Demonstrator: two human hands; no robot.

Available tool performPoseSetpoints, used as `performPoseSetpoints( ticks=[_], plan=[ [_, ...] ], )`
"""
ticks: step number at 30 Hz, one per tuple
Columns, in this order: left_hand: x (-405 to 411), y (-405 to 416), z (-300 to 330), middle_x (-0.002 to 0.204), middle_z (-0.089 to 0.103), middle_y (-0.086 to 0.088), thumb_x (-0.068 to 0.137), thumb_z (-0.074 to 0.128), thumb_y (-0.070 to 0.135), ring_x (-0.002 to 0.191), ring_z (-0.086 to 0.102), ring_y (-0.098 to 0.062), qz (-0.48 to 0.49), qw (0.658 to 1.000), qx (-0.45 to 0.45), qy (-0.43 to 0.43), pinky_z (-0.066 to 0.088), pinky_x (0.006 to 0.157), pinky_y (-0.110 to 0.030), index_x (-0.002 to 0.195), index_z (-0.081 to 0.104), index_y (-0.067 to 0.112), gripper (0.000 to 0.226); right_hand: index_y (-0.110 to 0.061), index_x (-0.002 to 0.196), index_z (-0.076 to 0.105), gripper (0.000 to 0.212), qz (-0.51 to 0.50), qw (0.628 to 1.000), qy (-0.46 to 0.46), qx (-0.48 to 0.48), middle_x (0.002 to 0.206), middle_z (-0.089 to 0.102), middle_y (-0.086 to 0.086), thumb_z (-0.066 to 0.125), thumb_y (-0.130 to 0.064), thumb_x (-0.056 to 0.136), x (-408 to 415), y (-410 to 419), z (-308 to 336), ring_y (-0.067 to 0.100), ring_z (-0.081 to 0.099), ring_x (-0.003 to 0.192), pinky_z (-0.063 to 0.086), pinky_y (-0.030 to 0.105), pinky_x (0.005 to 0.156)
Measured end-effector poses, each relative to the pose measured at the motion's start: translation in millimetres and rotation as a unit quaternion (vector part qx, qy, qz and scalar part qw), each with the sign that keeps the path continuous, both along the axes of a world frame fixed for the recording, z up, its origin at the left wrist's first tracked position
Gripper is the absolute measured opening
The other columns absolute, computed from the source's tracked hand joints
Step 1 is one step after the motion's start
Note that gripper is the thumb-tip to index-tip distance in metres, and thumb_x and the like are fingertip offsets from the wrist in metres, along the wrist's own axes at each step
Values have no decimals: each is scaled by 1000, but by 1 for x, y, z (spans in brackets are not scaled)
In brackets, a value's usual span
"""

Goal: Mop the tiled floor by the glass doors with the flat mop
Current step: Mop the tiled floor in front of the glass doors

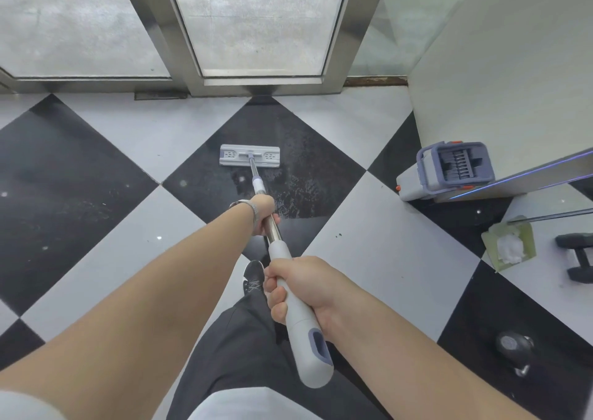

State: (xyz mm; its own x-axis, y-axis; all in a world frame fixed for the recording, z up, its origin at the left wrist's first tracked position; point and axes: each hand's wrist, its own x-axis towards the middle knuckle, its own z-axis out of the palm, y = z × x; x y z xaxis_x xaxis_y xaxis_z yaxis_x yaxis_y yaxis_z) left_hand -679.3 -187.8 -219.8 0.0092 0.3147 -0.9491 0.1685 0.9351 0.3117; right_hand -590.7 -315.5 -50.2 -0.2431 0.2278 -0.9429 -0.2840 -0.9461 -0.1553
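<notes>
Black and white tiles (369, 243) run in a diamond pattern up to the steel-framed glass doors (256, 22). Both hands hold the mop (253, 169) by its pole. The right hand (298, 286) has its fingers curled tight round the white grip, near the pole's top end. Ahead of those fingers, the left hand (263, 212) is closed round the bare metal shaft, a watch (248, 206) on its wrist. Well beyond the left fingers, the flat mop head lies on a black tile just short of the door frame, with a wet patch (295, 188) beside and behind it. Off to the right of both hands, a grey bucket (449, 171) stands by the wall. Nearer, a green tissue box (510, 246) and what look like dark dumbbells (577, 256) lie on the floor. Below the right fingers, a black shoe (253, 277) shows.
</notes>
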Motion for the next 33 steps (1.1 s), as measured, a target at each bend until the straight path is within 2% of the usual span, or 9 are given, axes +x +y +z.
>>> performPoseSetpoints(
  ticks=[7,13,19,23,25,28,30,32,33],
  plan=[
    [2,-92,1,72,43,-4,102,29,17,49,43,-12,31,999,-7,9,42,47,-24,139,37,11,38,-6,94,50,7,33,999,3,-4,66,48,6,48,0,90,7,-85,6,10,44,38,37,18,35],
    [-5,-143,3,72,43,-4,101,30,20,51,47,-12,52,999,-7,-4,44,50,-25,139,37,10,39,-7,88,47,10,28,999,24,-14,61,46,5,45,2,92,7,-130,21,10,41,36,35,15,34],
    [-10,-168,30,68,46,-4,102,27,24,52,48,-12,35,999,-15,2,43,55,-22,109,38,10,19,-7,95,45,6,13,998,45,-33,63,45,5,45,0,95,5,-143,37,8,41,34,35,15,32],
    [-18,-175,39,66,47,-4,101,27,23,53,47,-12,35,999,-12,-4,43,46,-19,135,38,16,36,-10,94,41,9,9,998,56,-32,65,39,3,42,-1,97,-4,-145,49,7,39,32,35,13,31],
    [-25,-177,38,67,50,-3,99,27,19,54,49,-12,27,1000,-6,0,45,42,-14,139,36,18,41,-11,90,41,13,8,998,60,-30,65,36,2,40,-1,97,-10,-146,58,7,38,32,34,12,31],
    [-36,-186,44,68,49,-3,95,26,10,55,48,-13,23,999,-10,-26,47,38,-18,109,46,13,24,-12,83,42,20,0,997,68,-25,62,35,1,39,0,98,-19,-150,72,6,38,33,35,12,31],
    [-45,-194,49,55,44,-4,93,25,7,42,46,-15,9,998,-21,-52,41,34,-14,84,41,13,19,-12,80,43,22,4,997,70,-20,62,35,0,37,0,98,-25,-155,79,6,38,33,35,12,32],
    [-55,-202,51,42,38,-2,92,26,6,25,38,-13,7,997,-25,-68,34,31,-10,73,35,14,22,-11,80,44,23,17,997,67,-19,65,34,0,37,-1,98,-33,-160,83,5,38,34,35,11,32],
    [-59,-206,51,45,40,-3,92,26,6,25,39,-13,12,997,-28,-75,34,32,-11,74,36,14,21,-11,80,45,22,25,998,60,-16,65,34,0,37,-1,99,-37,-164,84,5,38,34,36,11,32]
  ],
)
